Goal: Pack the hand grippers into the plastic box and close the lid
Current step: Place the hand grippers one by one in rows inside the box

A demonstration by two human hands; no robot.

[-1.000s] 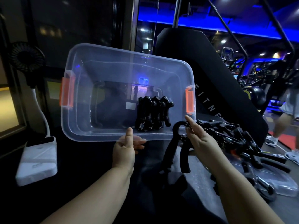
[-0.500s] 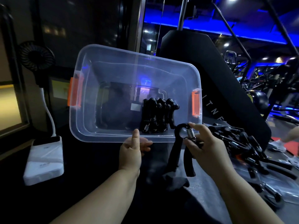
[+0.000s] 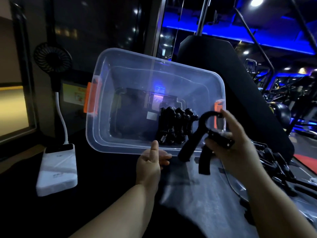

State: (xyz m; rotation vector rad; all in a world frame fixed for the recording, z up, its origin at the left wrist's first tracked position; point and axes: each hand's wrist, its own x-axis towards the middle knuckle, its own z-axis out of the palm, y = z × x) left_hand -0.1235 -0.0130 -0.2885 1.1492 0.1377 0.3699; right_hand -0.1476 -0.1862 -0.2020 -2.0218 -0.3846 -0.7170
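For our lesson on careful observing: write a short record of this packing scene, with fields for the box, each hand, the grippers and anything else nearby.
box: clear, orange latches, uncovered, tipped toward the camera
left hand: pinches the box's near rim
right hand: holds one gripper at the box's right end
packed grippers: a row inside, right of middle
pile: more grippers, loose, right of the box
nearby: fan and power bank, at left

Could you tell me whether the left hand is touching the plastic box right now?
Touching. The head view shows the left hand pinching the near rim of the plastic box, thumb over it, fingers behind.
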